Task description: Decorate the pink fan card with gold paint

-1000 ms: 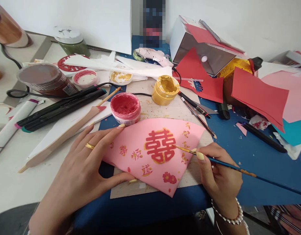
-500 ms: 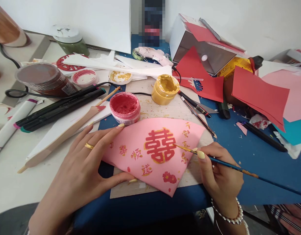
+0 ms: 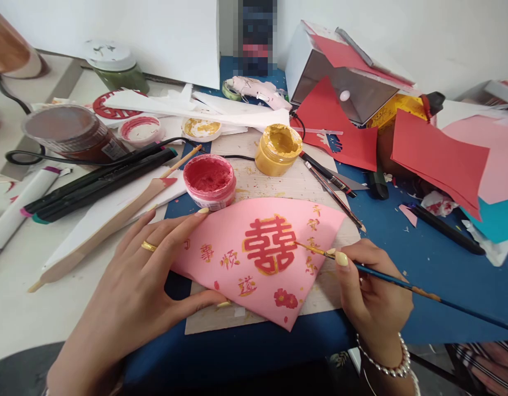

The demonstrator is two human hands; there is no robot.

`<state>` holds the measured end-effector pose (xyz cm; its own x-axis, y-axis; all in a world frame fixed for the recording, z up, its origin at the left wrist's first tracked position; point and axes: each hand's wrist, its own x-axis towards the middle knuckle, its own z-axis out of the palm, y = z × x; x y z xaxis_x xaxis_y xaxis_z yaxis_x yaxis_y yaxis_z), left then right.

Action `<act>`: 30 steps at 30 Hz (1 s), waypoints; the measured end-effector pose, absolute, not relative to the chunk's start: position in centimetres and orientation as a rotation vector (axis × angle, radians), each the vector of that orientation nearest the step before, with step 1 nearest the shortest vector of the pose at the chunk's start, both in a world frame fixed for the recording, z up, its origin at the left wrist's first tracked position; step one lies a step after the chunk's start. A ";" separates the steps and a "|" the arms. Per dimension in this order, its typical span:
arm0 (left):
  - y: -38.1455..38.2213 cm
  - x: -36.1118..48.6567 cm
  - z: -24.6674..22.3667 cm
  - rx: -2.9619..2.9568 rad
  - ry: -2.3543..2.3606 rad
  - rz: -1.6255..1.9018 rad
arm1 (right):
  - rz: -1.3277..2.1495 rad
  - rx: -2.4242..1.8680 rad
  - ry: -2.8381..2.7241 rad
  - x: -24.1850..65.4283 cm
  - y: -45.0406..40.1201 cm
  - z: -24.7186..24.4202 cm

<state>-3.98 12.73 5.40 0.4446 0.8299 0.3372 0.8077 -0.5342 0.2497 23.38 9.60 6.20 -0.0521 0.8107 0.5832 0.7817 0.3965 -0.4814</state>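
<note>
A pink paper fan shape (image 3: 254, 264) lies on a pale wooden board (image 3: 330, 275), painted with a large red double-happiness character (image 3: 270, 245) edged in gold, plus small characters and a red flower. My left hand (image 3: 130, 280) rests flat on its left side, fingers spread, with a gold ring on one finger. My right hand (image 3: 373, 291) is shut on a long thin blue paintbrush (image 3: 396, 287). Its gold-coloured tip touches or nearly touches the pink paper just right of the large character. An open jar of red paint (image 3: 208, 181) stands just above the fan's top edge.
An open gold paint jar (image 3: 278, 149) stands behind the red one. To the left lie black markers (image 3: 100, 184) and a white paper fan (image 3: 109, 231) with a wooden handle. Red card sheets (image 3: 439, 157) are piled at right on a blue table cover (image 3: 443, 297).
The view has drifted slightly. The brush tip stays close to the same spot right of the red character, and my left hand stays on the paper.
</note>
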 end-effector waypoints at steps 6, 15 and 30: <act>12.8 -4.0 5.4 2.622 1.481 0.657 | 0.055 -1.358 -1.799 23.3 9.6 6.1; 12.8 -4.0 5.4 2.609 1.481 0.645 | 0.059 -1.352 -1.766 23.2 9.6 6.2; 12.7 -4.0 5.6 2.620 1.468 0.631 | 0.131 -1.335 -1.839 23.3 9.6 6.5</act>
<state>-3.99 12.73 5.59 0.4583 0.8308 0.3158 0.8009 -0.5401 0.2584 23.30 9.65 6.51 -0.0813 0.8248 0.5595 0.7370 0.4276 -0.5234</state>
